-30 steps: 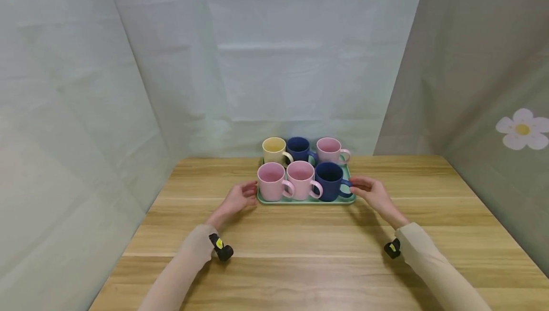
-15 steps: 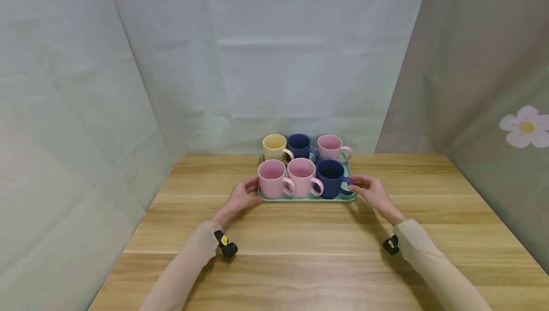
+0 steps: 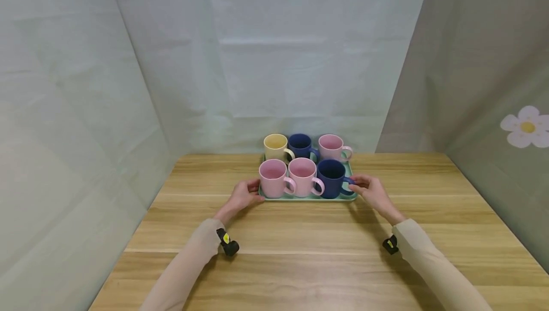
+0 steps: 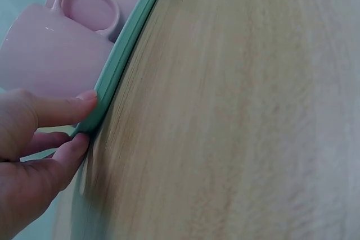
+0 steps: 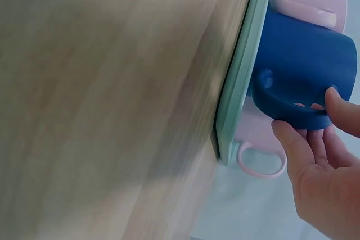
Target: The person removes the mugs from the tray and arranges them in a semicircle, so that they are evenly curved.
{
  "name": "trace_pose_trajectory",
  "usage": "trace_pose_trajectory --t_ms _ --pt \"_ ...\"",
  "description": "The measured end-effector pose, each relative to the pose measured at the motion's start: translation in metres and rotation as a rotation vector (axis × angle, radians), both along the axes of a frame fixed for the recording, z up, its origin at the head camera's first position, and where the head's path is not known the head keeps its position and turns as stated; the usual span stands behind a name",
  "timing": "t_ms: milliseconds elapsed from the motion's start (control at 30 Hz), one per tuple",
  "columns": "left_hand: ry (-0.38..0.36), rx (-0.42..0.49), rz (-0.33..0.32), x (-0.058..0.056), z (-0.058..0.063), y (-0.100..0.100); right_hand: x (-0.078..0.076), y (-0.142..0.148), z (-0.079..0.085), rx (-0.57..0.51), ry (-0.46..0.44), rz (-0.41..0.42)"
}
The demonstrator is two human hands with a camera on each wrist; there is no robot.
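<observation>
A green tray (image 3: 309, 199) bears several mugs in two rows at the back of the table. My left hand (image 3: 243, 195) is at its front left corner; in the left wrist view, fingers pinch the tray's rim (image 4: 119, 54) from above and below. Beside that hand stands a pink mug (image 3: 273, 182), with a second pink mug (image 3: 301, 181) to its right. My right hand (image 3: 372, 193) holds the handle of the front dark blue mug (image 3: 330, 182). The right wrist view shows thumb and fingers around this handle (image 5: 292, 112). The mug stands upright on the tray.
Behind the front row stand a yellow mug (image 3: 274, 146), a dark blue mug (image 3: 299, 145) and a pink mug (image 3: 330, 146). Pale cloth (image 3: 274, 63) hangs behind the wooden table (image 3: 309, 263) and along both its sides.
My left hand has moved slightly right, from beside the tray to a pinch on its corner. The right hand has stayed at the blue mug's handle. The mugs keep their places on the tray.
</observation>
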State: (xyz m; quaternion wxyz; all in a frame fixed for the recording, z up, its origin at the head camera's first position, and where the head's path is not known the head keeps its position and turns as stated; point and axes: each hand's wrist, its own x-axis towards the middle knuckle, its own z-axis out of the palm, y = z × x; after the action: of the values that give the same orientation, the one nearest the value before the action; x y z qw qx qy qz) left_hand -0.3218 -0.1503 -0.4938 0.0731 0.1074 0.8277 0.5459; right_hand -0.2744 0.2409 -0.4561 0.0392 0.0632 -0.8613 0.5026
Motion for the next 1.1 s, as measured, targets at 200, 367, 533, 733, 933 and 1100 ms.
trace_pose_trajectory --t_ms 200,367,533,733,933,1100 --pt "-0.007 -0.017 -0.003 0.001 0.002 -0.001 -0.003 0.000 -0.006 0.083 0.074 -0.015" --pt "0.004 -0.027 0.001 0.002 0.002 0.000 -0.001 -0.002 -0.007 0.115 0.127 -0.053" --pt "0.009 -0.020 0.003 0.002 0.000 0.000 0.001 -0.004 -0.011 0.128 0.157 -0.086" --pt "0.005 -0.018 0.003 0.001 -0.002 -0.001 0.002 -0.005 -0.012 0.117 0.157 -0.110" --pt "-0.026 -0.020 0.013 0.001 -0.003 -0.001 0.004 -0.005 -0.009 0.125 0.138 -0.114" --pt "-0.022 -0.005 0.011 -0.002 -0.002 0.000 0.005 -0.004 -0.006 0.101 0.094 -0.129"
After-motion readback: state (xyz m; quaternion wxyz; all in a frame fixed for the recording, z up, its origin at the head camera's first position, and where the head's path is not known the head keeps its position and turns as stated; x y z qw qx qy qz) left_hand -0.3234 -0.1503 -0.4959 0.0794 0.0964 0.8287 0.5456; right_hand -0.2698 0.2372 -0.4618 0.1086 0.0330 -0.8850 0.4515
